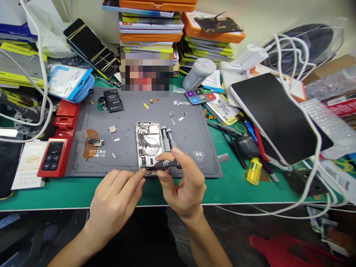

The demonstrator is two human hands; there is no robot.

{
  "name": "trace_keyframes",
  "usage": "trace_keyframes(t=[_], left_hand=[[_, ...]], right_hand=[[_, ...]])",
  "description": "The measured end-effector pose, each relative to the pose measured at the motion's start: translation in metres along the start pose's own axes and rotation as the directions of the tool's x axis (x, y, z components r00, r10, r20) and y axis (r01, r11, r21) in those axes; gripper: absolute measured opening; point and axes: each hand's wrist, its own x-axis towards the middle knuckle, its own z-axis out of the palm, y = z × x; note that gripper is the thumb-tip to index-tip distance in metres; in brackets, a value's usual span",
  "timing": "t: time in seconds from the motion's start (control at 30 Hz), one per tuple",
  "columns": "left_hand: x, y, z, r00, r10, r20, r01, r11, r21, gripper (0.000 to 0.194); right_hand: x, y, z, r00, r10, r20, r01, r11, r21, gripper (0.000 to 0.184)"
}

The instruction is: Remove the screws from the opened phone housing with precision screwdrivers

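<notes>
An opened phone [150,142] lies on the grey work mat, its inner parts and round coil exposed. My right hand [185,181] grips a dark screwdriver [172,164] held almost level across the phone's lower end. The driver's tip points left, near the lower-left corner. My left hand [118,194] has its fingers pressed together, fingertips at that same corner beside the tip; whatever they pinch is hidden. Two more grey screwdrivers [166,138] lie against the phone's right side. A loose black battery [113,101] and a small camera module [96,142] rest on the mat.
Small metal brackets [112,129] are scattered over the mat [191,148]. At left stands a red device [54,155] with buttons. Stacked boxes [151,27] line the back. A tablet [278,115], white cables and tools crowd the right; a yellow-handled piece [254,171] lies nearby.
</notes>
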Motion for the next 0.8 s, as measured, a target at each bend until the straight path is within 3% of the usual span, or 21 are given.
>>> trace_keyframes(t=[0.13, 0.27, 0.53, 0.8], left_hand=[[0.000, 0.001, 0.001, 1.000, 0.001, -0.019, -0.001, 1.000, 0.014, 0.032], [-0.001, 0.002, 0.001, 1.000, 0.017, -0.009, -0.016, 0.999, 0.042, 0.034], [0.000, 0.003, 0.001, 1.000, 0.022, -0.001, -0.022, 0.998, 0.054, 0.031], [0.002, 0.003, 0.001, 1.000, 0.015, 0.000, -0.015, 0.999, 0.043, 0.031]], right_hand=[[0.006, -0.004, -0.002, 0.998, 0.016, -0.055, -0.020, 0.998, -0.065, 0.063], [0.014, -0.005, -0.004, 0.997, -0.051, -0.064, 0.037, 0.980, -0.196, 0.062], [0.016, -0.006, -0.007, 0.997, -0.006, -0.081, -0.008, 0.984, -0.176, 0.046], [0.015, -0.007, -0.010, 0.998, 0.031, -0.054, -0.036, 0.995, -0.097, 0.049]])
